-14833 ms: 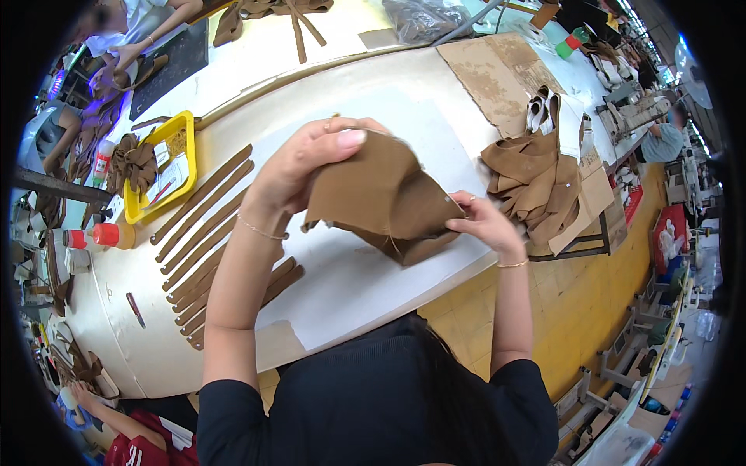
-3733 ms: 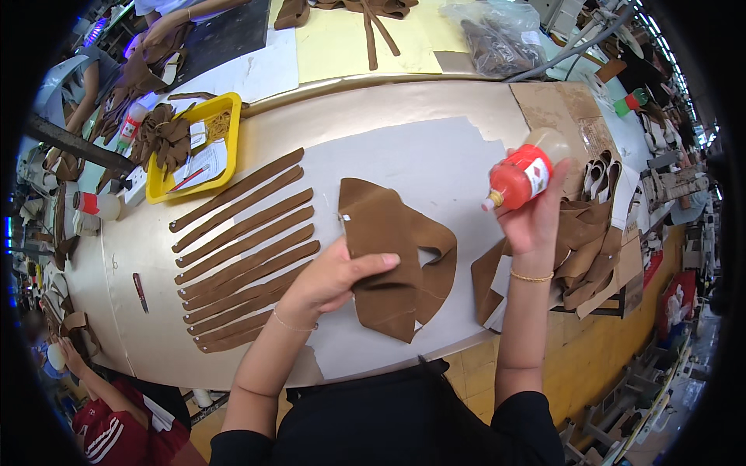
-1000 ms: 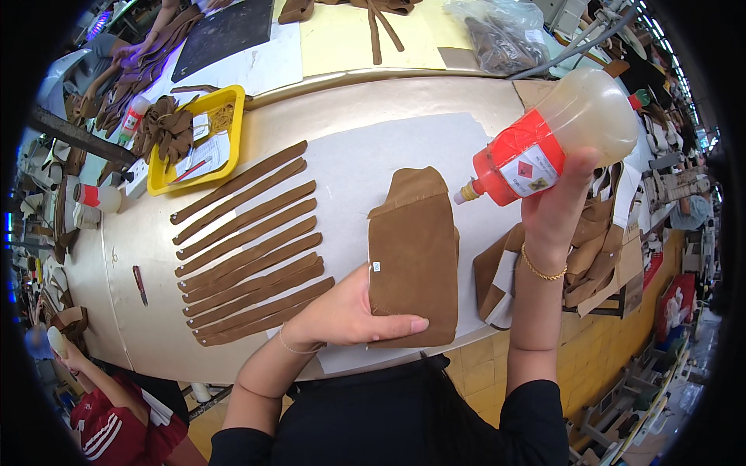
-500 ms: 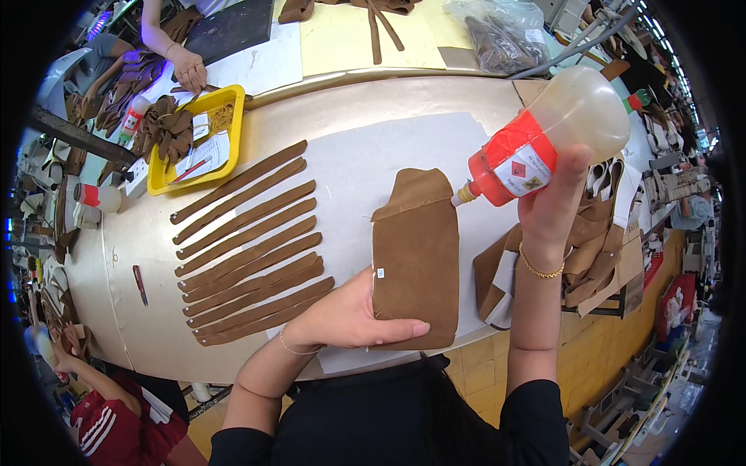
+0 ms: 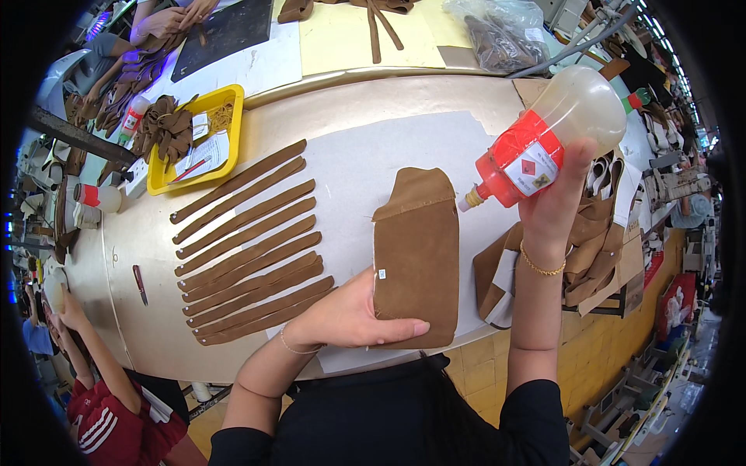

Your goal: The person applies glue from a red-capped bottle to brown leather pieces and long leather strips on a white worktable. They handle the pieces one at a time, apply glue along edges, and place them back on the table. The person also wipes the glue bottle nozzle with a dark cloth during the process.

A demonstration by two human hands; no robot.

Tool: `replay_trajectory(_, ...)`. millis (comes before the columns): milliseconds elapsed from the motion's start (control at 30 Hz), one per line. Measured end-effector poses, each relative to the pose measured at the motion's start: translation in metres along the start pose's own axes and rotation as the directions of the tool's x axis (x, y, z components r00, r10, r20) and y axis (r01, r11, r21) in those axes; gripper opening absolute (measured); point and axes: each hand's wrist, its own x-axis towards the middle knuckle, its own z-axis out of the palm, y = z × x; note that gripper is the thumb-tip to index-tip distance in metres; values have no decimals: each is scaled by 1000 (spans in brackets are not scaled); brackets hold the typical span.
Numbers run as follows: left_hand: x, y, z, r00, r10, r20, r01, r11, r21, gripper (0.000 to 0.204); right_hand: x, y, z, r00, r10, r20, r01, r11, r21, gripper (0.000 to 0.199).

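Observation:
My left hand [image 5: 350, 314] grips the lower left edge of a brown suede-like piece [image 5: 417, 268], its thumb lying on top. The piece has a stitched seam across its upper part and a small white sticker at the left edge. In my right hand [image 5: 550, 213] is a translucent squeeze bottle [image 5: 584, 105] with a red band and a hazard label. Its narrow nozzle tilts down to the left, just off the piece's right edge. Left of the piece, several brown strips [image 5: 252, 245] lie side by side, partly on a light grey sheet [image 5: 350, 159].
A yellow tray [image 5: 239, 128] with brown pieces, papers and a red pen stands at the far left. A small dark-red tool [image 5: 140, 286] lies left of the strips. More brown pieces [image 5: 594, 241] are heaped at right. Other people's hands [image 5: 183, 19] work across the table and at left.
The bottle's nozzle has come away from the piece's edge, slightly right and down. My left hand and the piece stay nearly still. Across the table, a co-worker's hand has left the tray.

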Motion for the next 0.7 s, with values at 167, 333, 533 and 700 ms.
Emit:
replay_trajectory(167,0,-2,0,1000,16,-1,-16,1000,11,59,0,2,2,998,-54,34,56,995,-79,75)
replay_trajectory(333,1,-5,0,998,67,-5,-67,997,24,58,-4,1,1,996,-7,85,11,999,-41,72)
replay_trajectory(533,0,4,2,1000,-4,-8,5,1000,11,58,-1,3,3,994,-84,74,85,996,-9,66)
replay_trajectory(700,2,1,-1,999,37,-2,-37,999,13,59,-6,1,6,992,-87,94,91,995,-36,64)
